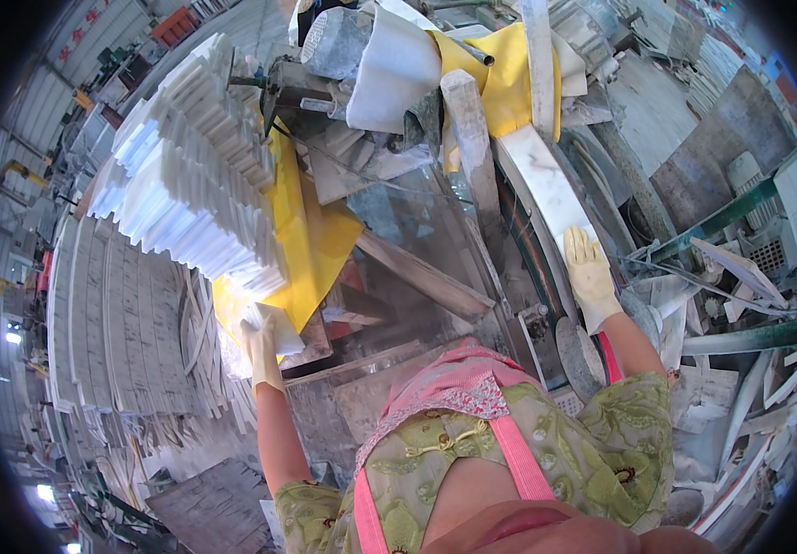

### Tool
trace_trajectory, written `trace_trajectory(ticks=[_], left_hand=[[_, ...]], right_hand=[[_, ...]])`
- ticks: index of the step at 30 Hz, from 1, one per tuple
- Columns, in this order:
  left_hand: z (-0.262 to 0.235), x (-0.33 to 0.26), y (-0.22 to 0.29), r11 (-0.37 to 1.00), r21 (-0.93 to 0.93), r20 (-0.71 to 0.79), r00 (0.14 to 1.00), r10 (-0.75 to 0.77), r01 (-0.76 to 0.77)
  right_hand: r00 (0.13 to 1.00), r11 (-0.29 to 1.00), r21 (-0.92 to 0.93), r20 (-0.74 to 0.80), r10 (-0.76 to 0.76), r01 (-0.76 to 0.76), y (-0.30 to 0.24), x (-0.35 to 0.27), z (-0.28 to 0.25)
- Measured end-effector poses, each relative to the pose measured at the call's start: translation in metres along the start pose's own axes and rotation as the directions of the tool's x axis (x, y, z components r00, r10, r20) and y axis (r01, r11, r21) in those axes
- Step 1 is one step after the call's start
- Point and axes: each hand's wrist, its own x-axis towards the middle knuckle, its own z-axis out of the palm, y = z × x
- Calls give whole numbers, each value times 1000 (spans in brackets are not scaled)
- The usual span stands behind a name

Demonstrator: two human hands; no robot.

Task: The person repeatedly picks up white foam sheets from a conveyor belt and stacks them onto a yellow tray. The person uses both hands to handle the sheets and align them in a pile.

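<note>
Both my hands wear pale cream gloves. My right hand [590, 279] lies flat, fingers stretched out, on the near end of a long white marble strip [542, 180]. That strip rests on a narrow machine bed and passes under a yellow sheet [507, 69] at its far end. On the left, my left hand [260, 340] grips a white stone slab [287, 331] beside the near end of a tall stack of white slabs [200, 189]. Its fingertips are partly lost in glare. Another yellow sheet [311, 235] runs along the stack's right side, partly under the slabs.
A wooden beam [422, 277] slants between my hands, and a wooden post [472, 148] stands left of the strip. Green metal bars [712, 222] and broken stone pieces crowd the right. Piled grey strips [121, 314] fill the left.
</note>
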Motion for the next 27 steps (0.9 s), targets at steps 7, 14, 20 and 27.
trace_trajectory(ticks=[7,14,20,27], left_hand=[[-2,-8,11,999,-30,16,1000,12,-11],[-7,-22,33,1000,4,13,1000,24,-25],[-1,-22,27,998,-46,-23,999,40,-41],[-11,-40,39,999,42,14,1000,19,-20]], right_hand=[[998,993,117,-59,-8,15,9,-4,-6],[912,834,405,321,255,-375,13,19,-65],[898,300,878,261,353,-373,-71,52,-124],[983,-278,950,107,-146,-145,-267,103,-193]])
